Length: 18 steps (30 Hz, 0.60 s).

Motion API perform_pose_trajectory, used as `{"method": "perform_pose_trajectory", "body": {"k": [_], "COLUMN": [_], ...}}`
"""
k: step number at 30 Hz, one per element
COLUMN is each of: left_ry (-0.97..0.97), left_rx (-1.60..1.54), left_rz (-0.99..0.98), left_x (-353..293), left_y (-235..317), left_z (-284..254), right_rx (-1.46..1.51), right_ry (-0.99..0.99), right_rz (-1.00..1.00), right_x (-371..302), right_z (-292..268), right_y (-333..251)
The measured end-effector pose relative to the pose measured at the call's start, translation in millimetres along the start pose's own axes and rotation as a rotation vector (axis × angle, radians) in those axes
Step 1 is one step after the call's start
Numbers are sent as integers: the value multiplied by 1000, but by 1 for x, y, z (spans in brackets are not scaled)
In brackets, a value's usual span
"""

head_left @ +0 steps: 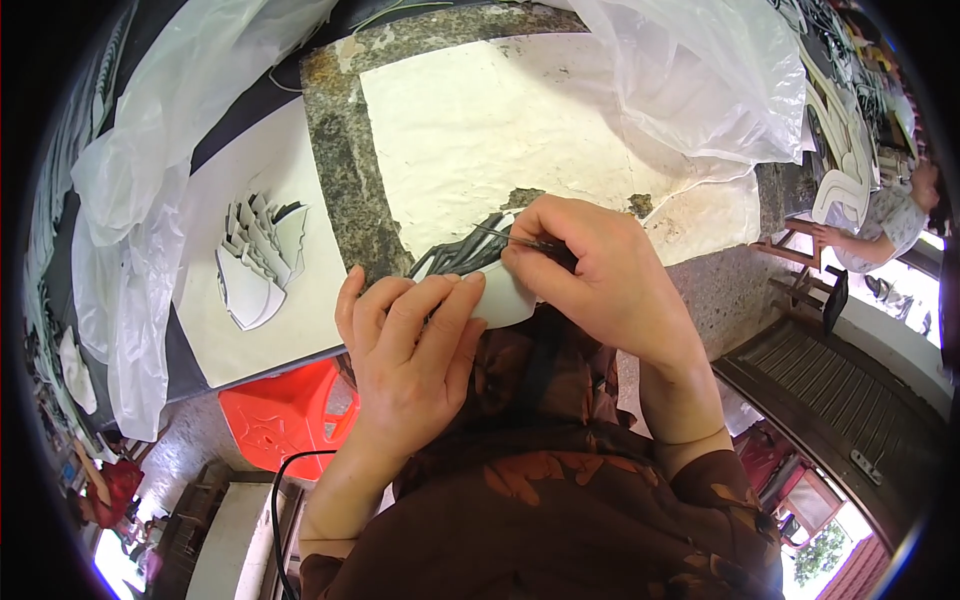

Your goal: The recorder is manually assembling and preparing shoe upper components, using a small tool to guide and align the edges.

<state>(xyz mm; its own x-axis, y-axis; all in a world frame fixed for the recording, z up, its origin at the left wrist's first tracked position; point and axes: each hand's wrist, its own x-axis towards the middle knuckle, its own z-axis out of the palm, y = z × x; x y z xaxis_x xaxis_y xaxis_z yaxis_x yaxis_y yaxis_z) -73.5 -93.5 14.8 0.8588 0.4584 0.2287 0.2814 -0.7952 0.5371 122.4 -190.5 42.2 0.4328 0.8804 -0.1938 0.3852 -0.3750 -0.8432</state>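
Note:
My left hand is closed on a smooth pale cut piece with a curved edge, fingers on top and thumb along its near side. Behind its fingertips a fan of dark strips with pale edges spreads over the worktable's edge. My right hand pinches a thin dark pointed tool; its tip points left above the dark strips, and its exact kind is mostly hidden by the fingers. The right fingertips also meet the pale piece's far right edge.
A cream sheet covers the stained stone slab. On the left, a stack of folded white pieces lies on another pale sheet. Clear plastic drapes at both sides. A red stool stands below; another person is far right.

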Motion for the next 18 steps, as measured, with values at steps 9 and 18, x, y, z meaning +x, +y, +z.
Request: {"method": "perform_pose_trajectory", "body": {"k": [9,18], "left_ry": [-66,-160], "left_rx": [63,120], "left_rz": [-10,-19], "left_x": [6,15], "left_y": [10,18], "left_z": [-7,-15], "right_rx": [22,-5], "right_ry": [-25,-86], "right_rz": [64,-58], "right_x": [4,12], "right_z": [-7,-25], "right_y": [4,17]}}
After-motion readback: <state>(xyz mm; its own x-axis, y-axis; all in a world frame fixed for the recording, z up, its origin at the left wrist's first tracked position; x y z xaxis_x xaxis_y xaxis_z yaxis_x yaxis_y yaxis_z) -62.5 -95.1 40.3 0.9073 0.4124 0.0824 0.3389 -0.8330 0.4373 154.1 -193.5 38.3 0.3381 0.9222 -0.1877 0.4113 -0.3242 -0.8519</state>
